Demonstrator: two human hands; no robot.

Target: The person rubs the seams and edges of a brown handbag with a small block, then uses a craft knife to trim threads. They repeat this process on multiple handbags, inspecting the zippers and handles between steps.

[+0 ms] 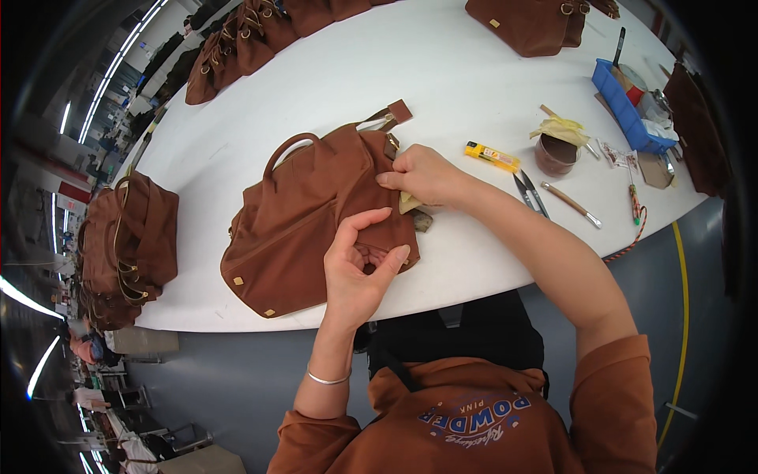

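A brown handbag [296, 213] with gold feet lies on its side on the white table, its handle toward the far left. My right hand [426, 175] is closed at the bag's right end, thumb and fingers pressed against the brown material. A bit of pale yellow cloth [408, 203] sticks out beneath its palm. Over the near right part of the bag, my left hand [359, 265] curves with thumb and index finger apart and nothing visible between them. A small greyish lump [422, 221] sits beside the bag's edge, below my right hand.
On the table's right are a yellow lighter [492, 156], a round tub [556, 154] with yellow cloth on it, tweezers [530, 193], a wooden-handled brush [572, 205] and a blue tray [632, 110]. More brown bags stand at left [146, 229] and along the far edge [525, 24].
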